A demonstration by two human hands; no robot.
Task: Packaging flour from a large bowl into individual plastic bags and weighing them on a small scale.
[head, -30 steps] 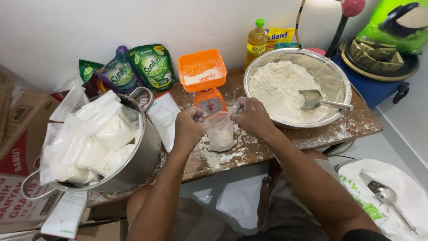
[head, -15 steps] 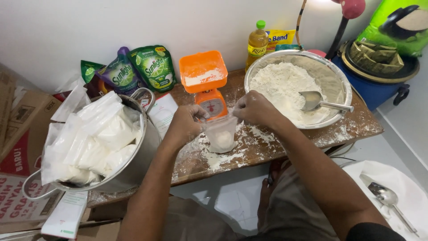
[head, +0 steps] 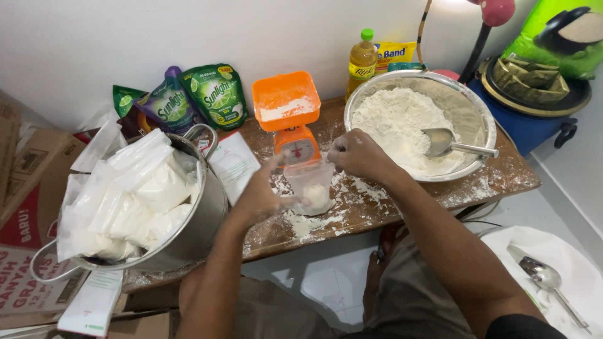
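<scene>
A small clear plastic bag, partly filled with flour, is being held upright over the floured wooden table, just in front of the orange kitchen scale; its upper right edge is being pinched by the right hand, whose fingers are closed on the plastic; the left hand is being blurred by motion at the bag's left side, and whether it is gripping the bag or only touching it cannot be told. Half a second ago both hands were being kept close together at the bag's mouth; now the left hand is being carried lower and leftward, so that the mouth is being drawn wider or the bag turned; by this the work is judged to be passing from filling toward closing the bag, though no knot or seal is being shown. To the right, a metal scoop is being left resting in the large steel bowl of flour; to the left, a steel pot is being kept heaped with filled white bags; spilled flour is lying scattered beneath the held bag.
</scene>
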